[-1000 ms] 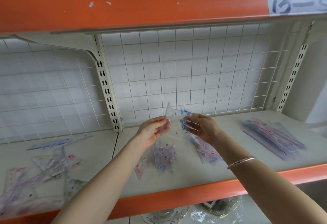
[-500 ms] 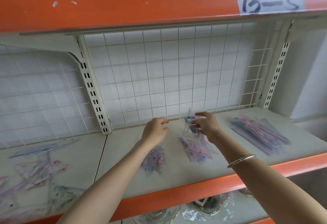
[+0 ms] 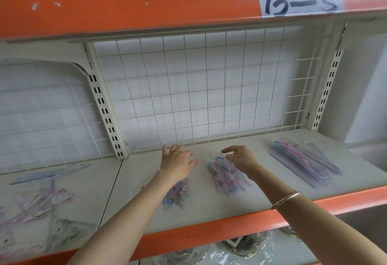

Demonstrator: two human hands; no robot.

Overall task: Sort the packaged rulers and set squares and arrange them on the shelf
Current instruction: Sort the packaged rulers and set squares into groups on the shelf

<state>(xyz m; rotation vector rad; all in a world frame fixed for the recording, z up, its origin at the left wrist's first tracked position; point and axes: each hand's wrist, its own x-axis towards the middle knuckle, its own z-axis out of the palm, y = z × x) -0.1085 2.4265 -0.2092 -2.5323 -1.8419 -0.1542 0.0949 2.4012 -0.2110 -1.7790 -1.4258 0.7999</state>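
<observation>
On the white shelf board (image 3: 209, 208) lie three sorted groups of clear packaged drawing tools. A small pile of set squares (image 3: 177, 194) sits under my left forearm. A second pile of set squares (image 3: 227, 175) lies in the middle. My right hand (image 3: 240, 158) hovers at that pile's far end with fingers loosely spread, holding nothing. My left hand (image 3: 178, 162) floats above the board with straight fingers, palm down. A stack of long rulers (image 3: 303, 163) lies at the right.
A jumble of unsorted packaged rulers and set squares (image 3: 39, 204) covers the left shelf section. A wire grid (image 3: 199, 88) backs the shelf. The orange upper shelf (image 3: 146, 7) carries a label "13-5". Glassware in plastic (image 3: 236, 248) sits below.
My right hand has set the set square it held onto the middle pile and let go. My left hand has opened and spread. The view has shifted right.
</observation>
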